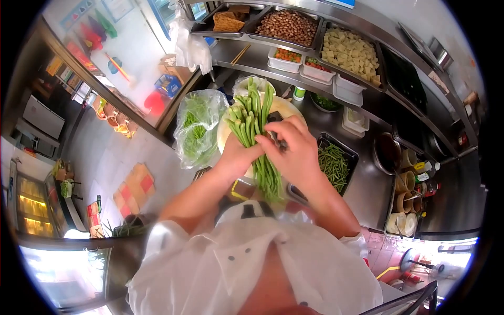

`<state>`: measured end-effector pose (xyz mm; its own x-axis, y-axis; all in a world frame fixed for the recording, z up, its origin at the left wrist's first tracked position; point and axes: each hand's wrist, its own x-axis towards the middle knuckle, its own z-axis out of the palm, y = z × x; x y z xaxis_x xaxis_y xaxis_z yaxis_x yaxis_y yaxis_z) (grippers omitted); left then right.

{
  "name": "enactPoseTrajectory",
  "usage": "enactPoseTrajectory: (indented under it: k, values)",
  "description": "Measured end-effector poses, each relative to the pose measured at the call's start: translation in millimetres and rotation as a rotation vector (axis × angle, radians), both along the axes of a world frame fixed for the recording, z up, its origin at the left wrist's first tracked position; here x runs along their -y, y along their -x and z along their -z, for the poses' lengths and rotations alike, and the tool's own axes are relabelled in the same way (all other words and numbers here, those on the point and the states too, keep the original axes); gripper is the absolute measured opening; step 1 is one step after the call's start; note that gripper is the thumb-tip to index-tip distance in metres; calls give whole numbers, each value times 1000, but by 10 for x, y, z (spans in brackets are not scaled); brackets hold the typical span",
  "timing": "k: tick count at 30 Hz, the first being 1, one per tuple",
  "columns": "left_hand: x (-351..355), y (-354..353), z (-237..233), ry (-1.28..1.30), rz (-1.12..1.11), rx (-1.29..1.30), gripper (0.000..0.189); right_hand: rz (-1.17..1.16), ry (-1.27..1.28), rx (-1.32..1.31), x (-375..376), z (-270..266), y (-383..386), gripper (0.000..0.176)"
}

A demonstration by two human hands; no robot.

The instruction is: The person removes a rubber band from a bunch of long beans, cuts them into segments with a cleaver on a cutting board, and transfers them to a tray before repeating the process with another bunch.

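A bunch of long green beans (268,170) is held up in front of my chest, its ends pointing up and its tails hanging down. My left hand (239,157) wraps around the bunch from the left. On the other side, my right hand (294,147) has its fingers bent and its thumb against the beans. Behind them lies a round pale cutting board (289,108), mostly covered by the bunch and hands. A dark object (274,117) on the board is partly hidden. A black tray of cut green beans (334,164) stands right of my right hand.
A clear plastic bag of greens (197,128) lies left of the board. Above the counter, a shelf carries trays of peanuts (287,27) and pale cubes (350,52), with white tubs (285,60) underneath. A bowl of dark liquid (387,152) and bottles (424,177) stand at right.
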<state>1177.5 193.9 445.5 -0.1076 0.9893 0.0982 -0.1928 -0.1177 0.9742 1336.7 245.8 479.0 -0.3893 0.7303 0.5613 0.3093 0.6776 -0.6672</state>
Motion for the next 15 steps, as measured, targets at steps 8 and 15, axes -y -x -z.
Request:
enactPoseTrajectory:
  k: [8, 15]
  values:
    - [31, -11, 41, -15, -11, -152, 34, -206, 286, -54, -83, -84, -36, 17]
    - [102, -85, -46, 39, -34, -65, 43, -421, 814, -493, -98, 154, 42, 16]
